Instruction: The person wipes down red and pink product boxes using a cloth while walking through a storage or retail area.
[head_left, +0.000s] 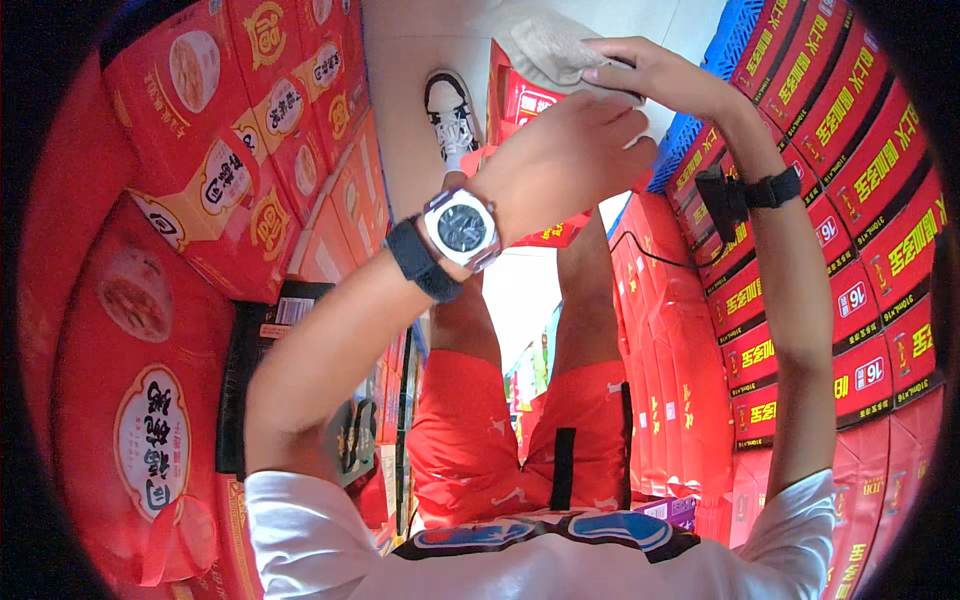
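My right hand (650, 75) grips a crumpled grey-white cloth (545, 50), thumb below and fingers on top. Just below it, my left hand (590, 145) reaches across from the left with its back toward me. Its fingers are curled and slightly blurred near the cloth's lower edge; what lies inside them is hidden. A red package (520, 103) with a pale printed label stands behind my left hand, and the hand covers much of it. My left wrist carries a watch (462, 232) and a black strap (422, 262).
Stacked red cartons (830, 200) rise on the right beside a blue plastic crate edge (735, 40). Red gift boxes (215, 130) crowd the left. Pale floor tiles (415, 35) show ahead, with my shoe (450, 110) on them. A thin black cord (650, 250) curves near the right boxes.
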